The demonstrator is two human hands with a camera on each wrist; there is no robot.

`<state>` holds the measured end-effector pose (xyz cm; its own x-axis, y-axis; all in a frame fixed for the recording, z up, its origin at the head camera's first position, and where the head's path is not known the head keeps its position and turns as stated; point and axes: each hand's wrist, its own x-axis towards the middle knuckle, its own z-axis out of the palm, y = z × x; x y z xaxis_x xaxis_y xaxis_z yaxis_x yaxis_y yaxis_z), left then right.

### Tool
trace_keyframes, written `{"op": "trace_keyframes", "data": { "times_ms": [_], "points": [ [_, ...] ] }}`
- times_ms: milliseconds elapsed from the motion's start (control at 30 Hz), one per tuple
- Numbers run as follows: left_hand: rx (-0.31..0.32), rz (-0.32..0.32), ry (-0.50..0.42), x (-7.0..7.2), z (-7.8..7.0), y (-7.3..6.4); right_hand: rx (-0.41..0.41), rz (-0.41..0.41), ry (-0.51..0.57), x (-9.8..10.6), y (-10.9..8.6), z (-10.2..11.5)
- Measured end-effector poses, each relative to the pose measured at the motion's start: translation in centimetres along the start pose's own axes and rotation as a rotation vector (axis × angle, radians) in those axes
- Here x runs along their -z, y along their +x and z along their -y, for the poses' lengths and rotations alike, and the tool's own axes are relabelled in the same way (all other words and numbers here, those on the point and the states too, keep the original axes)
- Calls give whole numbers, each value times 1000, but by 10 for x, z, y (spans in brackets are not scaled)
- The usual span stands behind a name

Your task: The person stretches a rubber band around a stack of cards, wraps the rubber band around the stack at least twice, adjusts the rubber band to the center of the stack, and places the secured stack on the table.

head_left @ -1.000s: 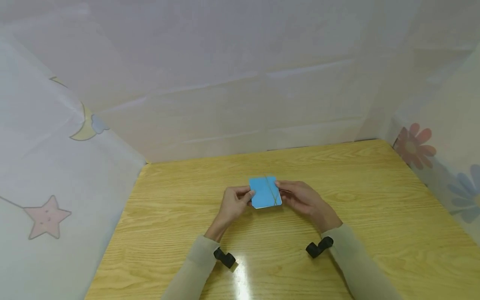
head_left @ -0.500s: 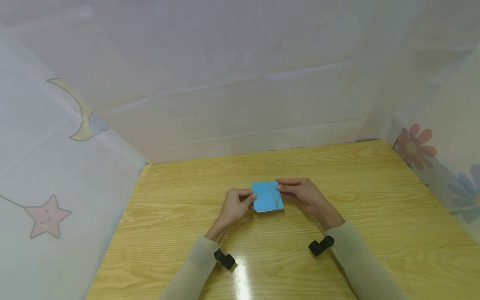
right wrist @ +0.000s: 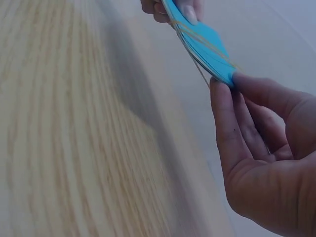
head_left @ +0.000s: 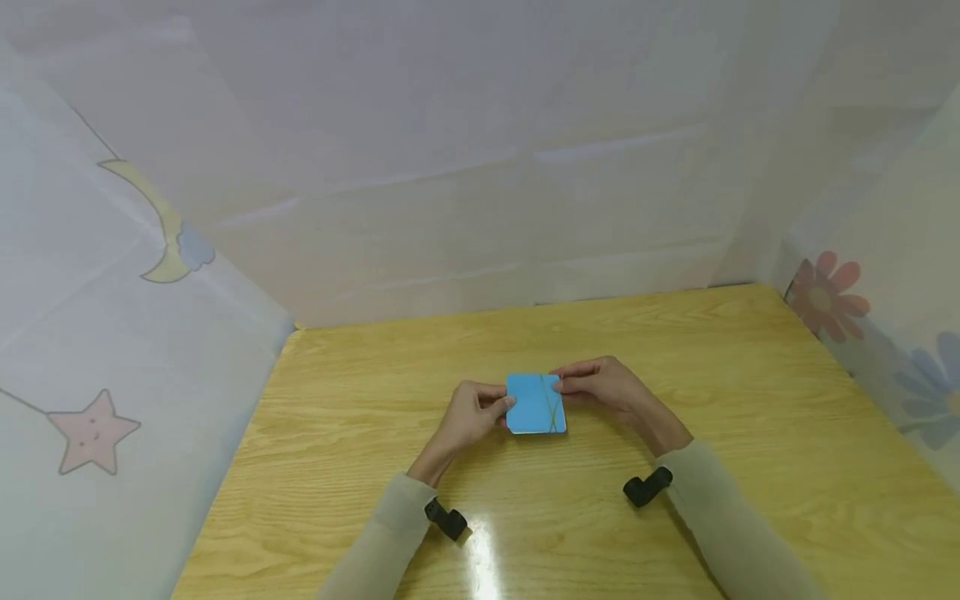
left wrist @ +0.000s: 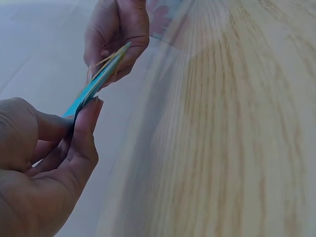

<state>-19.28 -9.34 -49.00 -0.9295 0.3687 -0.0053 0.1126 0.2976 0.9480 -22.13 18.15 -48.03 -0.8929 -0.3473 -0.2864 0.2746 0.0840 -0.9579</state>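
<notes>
Between both hands is a small square stack of blue cards [head_left: 529, 402], its layered edges showing in the right wrist view. A thin yellowish rubber band [right wrist: 200, 38] runs round it near its right side and crosses itself toward the near edge. My left hand [head_left: 468, 414] pinches the left edge, thumb on top and fingers beneath. At the right edge, close to the far corner, my right hand [head_left: 611, 390] pinches the stack between thumb and fingers. Seen from the left wrist, the stack [left wrist: 96, 89] is nearly edge-on and tilted above the table.
The wood-grain table [head_left: 337, 467] spreads beneath the hands. Pale cloth [head_left: 450, 167] hangs behind its far edge and at both sides, printed with a star [head_left: 93, 433], a moon and flowers. Small black devices [head_left: 447, 521] sit at both wrists.
The stack has come slightly toward me and to the right with both hands. My right hand has shifted its grip, its thumb and fingers now closer together at the right edge.
</notes>
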Motion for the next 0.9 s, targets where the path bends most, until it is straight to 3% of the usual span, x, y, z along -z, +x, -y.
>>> {"op": "trace_keyframes", "data": {
  "times_ms": [400,900],
  "points": [
    [-5,6,-25,-1,5,0,-18,51,38,7,5,-4],
    [118,-49,-155,0,4,3,16,2,135,-5,0,-6]
  ]
}}
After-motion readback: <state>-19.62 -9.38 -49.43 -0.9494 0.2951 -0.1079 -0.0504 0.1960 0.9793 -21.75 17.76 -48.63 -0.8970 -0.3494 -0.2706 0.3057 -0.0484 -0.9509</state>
